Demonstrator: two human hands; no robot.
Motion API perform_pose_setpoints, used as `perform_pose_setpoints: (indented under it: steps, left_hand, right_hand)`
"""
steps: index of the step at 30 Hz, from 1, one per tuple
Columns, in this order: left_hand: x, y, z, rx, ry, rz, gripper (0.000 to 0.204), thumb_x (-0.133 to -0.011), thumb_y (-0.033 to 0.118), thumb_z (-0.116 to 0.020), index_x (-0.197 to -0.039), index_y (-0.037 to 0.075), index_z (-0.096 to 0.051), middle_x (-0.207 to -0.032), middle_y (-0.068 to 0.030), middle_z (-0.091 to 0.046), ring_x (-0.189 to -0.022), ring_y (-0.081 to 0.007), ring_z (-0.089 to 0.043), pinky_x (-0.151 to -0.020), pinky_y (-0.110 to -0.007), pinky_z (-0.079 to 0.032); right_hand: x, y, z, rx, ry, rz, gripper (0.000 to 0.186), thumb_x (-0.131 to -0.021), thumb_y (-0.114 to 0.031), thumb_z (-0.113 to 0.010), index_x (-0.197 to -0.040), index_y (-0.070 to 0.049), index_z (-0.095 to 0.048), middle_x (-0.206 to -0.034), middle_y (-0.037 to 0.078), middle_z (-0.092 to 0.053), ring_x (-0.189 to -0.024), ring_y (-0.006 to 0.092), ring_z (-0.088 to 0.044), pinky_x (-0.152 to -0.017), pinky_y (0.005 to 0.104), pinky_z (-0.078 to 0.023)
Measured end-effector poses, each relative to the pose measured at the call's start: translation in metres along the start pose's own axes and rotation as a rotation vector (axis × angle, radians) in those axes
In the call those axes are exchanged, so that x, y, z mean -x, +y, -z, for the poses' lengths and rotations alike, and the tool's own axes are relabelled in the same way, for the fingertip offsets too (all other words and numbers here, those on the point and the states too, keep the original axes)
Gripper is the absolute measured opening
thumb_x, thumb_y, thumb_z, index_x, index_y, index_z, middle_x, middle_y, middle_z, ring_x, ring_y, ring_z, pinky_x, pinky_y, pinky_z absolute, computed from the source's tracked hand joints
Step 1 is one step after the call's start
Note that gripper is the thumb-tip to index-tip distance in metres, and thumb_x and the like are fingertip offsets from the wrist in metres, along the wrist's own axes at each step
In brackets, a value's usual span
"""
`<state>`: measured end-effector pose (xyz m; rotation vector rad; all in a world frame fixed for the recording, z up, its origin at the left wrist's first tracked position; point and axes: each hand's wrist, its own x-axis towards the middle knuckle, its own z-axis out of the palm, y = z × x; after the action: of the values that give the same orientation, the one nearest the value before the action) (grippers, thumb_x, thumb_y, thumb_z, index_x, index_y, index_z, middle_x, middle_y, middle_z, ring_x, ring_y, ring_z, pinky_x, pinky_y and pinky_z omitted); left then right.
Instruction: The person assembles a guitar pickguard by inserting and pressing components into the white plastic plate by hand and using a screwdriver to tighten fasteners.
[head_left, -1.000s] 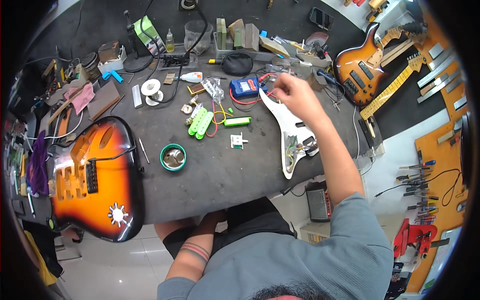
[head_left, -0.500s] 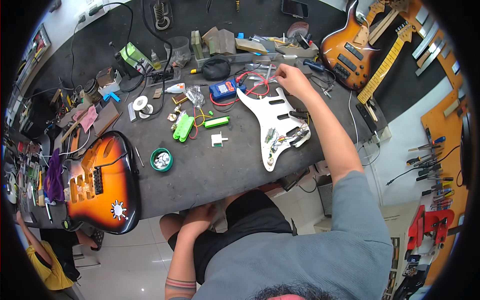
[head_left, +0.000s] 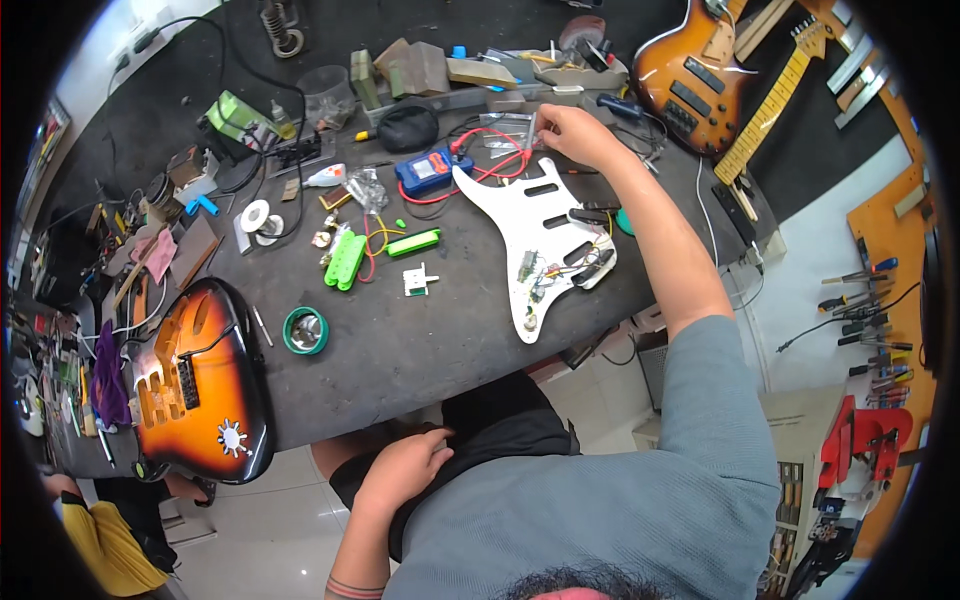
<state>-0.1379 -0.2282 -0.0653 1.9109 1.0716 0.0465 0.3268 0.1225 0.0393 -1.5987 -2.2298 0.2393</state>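
Observation:
My right hand [head_left: 574, 136] reaches to the far side of the bench, its fingertips pinched beside a grey metal strip and a red test lead [head_left: 522, 155]. What the fingers hold, if anything, I cannot make out. Nearer me lies a white guitar pickguard [head_left: 522, 215] with wired electronics at its near end. A blue multimeter [head_left: 430, 170] sits left of the hand. On my lap, against black shorts, my left hand [head_left: 402, 466] rests with fingers loosely stretched and nothing in it. Left of the pickguard lie green pickup-shaped parts [head_left: 345, 261] and a small white switch [head_left: 416, 281].
A sunburst guitar body [head_left: 225, 390] lies at the bench's left end, beside a green round container [head_left: 305, 330]. A solder spool [head_left: 257, 215] stands behind. Sanding blocks [head_left: 415, 68] fill a tray at the back; another sunburst guitar [head_left: 690, 85] lies far right. A person in yellow [head_left: 110, 545] is at lower left.
The view has shifted slightly. My left hand has come up from between my legs onto my lap. My right hand stays at the far side, its fingertips now by the grey strip.

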Motion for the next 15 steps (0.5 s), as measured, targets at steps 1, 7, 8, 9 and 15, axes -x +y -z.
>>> perform_pose_setpoints:
  steps: [1,7,8,9,15]
  left_hand:
    - [0.0,-0.001,0.002,-0.001,0.02,-0.013,0.035,-0.111,0.027,-0.069,-0.138,0.004,-0.072,-0.113,-0.0242,-0.081,-0.108,-0.0457,-0.077,-0.093,-0.054,-0.061]
    - [-0.004,0.056,0.04,0.051,-0.081,-0.124,0.031,-0.107,0.023,-0.073,-0.13,0.002,-0.075,-0.126,-0.0172,-0.079,-0.116,-0.0407,-0.074,-0.099,-0.048,-0.06]
    - [-0.01,0.077,0.058,0.106,-0.13,-0.232,0.029,-0.106,0.02,-0.074,-0.129,0.003,-0.075,-0.123,-0.0162,-0.079,-0.115,-0.0395,-0.074,-0.098,-0.047,-0.061]
    - [-0.02,0.097,0.075,0.161,-0.179,-0.34,0.027,-0.105,0.018,-0.075,-0.128,0.004,-0.076,-0.121,-0.0152,-0.079,-0.114,-0.0383,-0.074,-0.097,-0.047,-0.061]
    - [-0.176,0.173,0.158,-0.107,0.311,-0.592,0.025,-0.097,-0.001,-0.071,-0.121,0.002,-0.076,-0.103,-0.0154,-0.07,-0.094,-0.0338,-0.068,-0.086,-0.043,-0.056]
  right_hand:
    - [0.008,0.006,0.003,0.004,0.002,0.056,0.014,-0.1,-0.009,-0.074,-0.111,0.0,-0.072,-0.105,0.017,-0.08,-0.097,0.0345,-0.078,-0.088,0.0476,-0.062]
    - [0.027,-0.011,0.019,-0.125,-0.123,-0.025,0.014,-0.103,-0.01,-0.074,-0.112,0.0,-0.071,-0.098,0.014,-0.079,-0.082,0.0261,-0.076,-0.073,0.0421,-0.062]
    - [0.029,-0.005,0.018,-0.097,-0.138,0.017,0.014,-0.103,-0.01,-0.074,-0.111,0.0,-0.071,-0.1,0.014,-0.08,-0.078,0.0256,-0.078,-0.07,0.0419,-0.063]
    - [0.029,0.007,0.013,-0.088,-0.105,0.03,0.013,-0.103,-0.011,-0.075,-0.111,0.0,-0.072,-0.101,0.014,-0.081,-0.082,0.0263,-0.079,-0.075,0.0426,-0.063]
    - [0.016,0.027,-0.011,-0.348,-0.028,0.065,0.014,-0.102,-0.01,-0.077,-0.112,-0.001,-0.074,-0.102,0.014,-0.081,-0.09,0.0265,-0.076,-0.085,0.0397,-0.061]
